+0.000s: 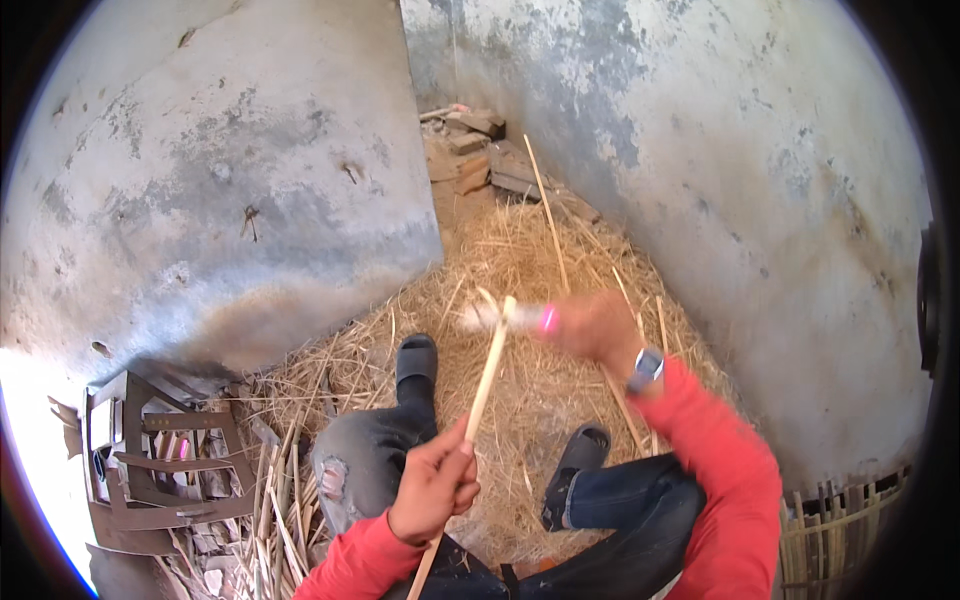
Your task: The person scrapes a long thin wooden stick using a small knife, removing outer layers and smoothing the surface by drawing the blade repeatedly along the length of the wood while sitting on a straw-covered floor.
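My left hand (437,487) is closed around a long pale bamboo strip (486,385), which slants up and away from my lap. In my closed right hand (597,330) is a knife with a pink band at its handle (549,319). Its blade is smeared by motion and crosses the strip's upper end. A thin curl (488,298) stands off the strip beside the blade. On my right wrist sits a watch (646,369).
Straw-like shavings (515,400) cover the floor between my sandals (416,358). A broken brown frame (180,465) and loose sticks (275,505) lie at the left. Bricks (475,140) are piled at the far corner. Worn walls (760,200) close in both sides; a slatted bamboo piece (835,540) stands lower right.
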A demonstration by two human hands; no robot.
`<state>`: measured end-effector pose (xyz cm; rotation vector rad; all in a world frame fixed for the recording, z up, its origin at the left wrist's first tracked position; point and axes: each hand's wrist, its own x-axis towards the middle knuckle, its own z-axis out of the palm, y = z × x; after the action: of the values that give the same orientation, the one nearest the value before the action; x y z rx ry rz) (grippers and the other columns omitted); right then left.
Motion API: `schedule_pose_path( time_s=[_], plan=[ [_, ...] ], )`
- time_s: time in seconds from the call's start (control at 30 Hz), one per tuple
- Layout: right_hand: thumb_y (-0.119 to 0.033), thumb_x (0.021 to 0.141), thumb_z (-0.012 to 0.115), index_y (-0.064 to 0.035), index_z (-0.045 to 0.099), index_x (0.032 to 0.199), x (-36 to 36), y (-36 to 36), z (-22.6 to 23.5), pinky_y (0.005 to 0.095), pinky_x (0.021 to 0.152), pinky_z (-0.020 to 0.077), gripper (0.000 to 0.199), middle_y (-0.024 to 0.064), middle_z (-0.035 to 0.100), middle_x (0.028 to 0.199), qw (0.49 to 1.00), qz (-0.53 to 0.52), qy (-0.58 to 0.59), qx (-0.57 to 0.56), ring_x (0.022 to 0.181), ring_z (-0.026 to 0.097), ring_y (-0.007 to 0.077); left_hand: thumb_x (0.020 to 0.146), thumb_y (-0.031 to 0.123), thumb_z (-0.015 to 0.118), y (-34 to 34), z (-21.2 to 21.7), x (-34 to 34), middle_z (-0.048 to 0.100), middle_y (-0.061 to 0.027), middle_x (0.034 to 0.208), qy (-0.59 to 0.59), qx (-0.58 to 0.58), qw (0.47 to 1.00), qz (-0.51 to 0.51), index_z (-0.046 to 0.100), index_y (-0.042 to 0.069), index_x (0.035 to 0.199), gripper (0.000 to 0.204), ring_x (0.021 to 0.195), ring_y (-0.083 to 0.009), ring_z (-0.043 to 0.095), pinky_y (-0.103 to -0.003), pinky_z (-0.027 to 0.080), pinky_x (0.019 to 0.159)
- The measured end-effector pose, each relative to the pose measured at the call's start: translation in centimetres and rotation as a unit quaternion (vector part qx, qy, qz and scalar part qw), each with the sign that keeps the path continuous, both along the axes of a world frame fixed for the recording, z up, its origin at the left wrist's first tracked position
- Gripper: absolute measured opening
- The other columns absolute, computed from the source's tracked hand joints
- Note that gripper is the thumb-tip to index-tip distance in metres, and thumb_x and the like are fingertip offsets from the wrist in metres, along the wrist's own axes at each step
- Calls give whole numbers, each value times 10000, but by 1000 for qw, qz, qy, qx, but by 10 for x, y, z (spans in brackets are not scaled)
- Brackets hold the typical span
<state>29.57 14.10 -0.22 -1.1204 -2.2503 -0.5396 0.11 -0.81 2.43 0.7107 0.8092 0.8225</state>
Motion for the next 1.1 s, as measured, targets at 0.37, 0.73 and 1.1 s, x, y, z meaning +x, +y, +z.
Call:
schedule_pose_path(
  time_s=[0.37,0.73,1.1],
  plan=[
    [-500,1035,574,15,538,639,19,-31,69,439,494,301,651,158,424,509,895,-86,376,-224,489,328,325,1122,83,448,-4,-12,0,382,11,666,-10,8,999,-43,409,89,1595,474,475,-63,337,-244,276,418],
    [-464,1006,618,-80,698,753,-63,-85,55,442,440,446,467,119,588,532,963,-22,95,-252,448,598,310,1116,77,461,-4,-16,2,426,10,670,20,37,999,-11,421,71,1586,472,478,-62,364,-240,296,421],
    [-430,1067,487,-16,619,679,62,2,27,469,505,391,582,190,528,549,939,-237,192,-160,484,514,348,1099,30,471,-18,-19,-12,460,12,676,57,106,992,-45,412,30,1584,489,511,-50,393,-227,322,452]
  ],
)
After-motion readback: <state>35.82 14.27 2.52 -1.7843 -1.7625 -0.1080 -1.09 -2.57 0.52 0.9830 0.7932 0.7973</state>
